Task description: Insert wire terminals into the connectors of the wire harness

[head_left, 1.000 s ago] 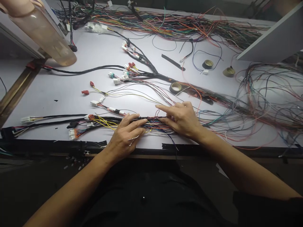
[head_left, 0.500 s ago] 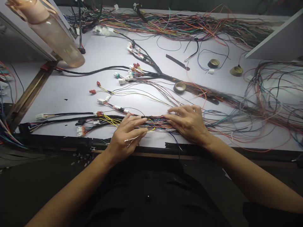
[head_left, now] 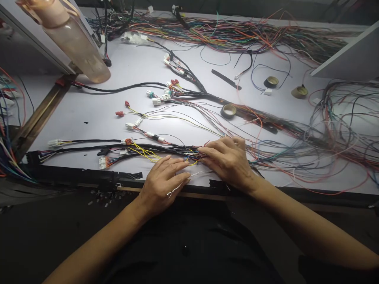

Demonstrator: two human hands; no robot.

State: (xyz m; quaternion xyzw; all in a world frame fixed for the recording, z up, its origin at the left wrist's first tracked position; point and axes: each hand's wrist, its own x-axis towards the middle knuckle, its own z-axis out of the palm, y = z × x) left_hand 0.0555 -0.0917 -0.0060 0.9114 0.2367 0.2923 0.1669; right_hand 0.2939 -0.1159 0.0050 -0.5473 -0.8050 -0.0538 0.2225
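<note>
Worktop (head_left: 97, 100): white surface shows between bundle and black front edge (head_left: 71, 175).
Wire bundle (head_left: 191, 152): lengthwise near that edge, before me.
My left hand (head_left: 166, 177): white wire (head_left: 201, 172) at thumb; pinch, cannot tell.
My right hand (head_left: 227, 159): fingers (head_left: 216, 148) pinching bundle wires; tape roll (head_left: 228, 111) beyond, apart.

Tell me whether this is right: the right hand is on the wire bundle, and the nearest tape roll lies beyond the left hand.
Wrong hand: the head view shows the nearest tape roll beyond the right hand, which is on the wire bundle.
</note>
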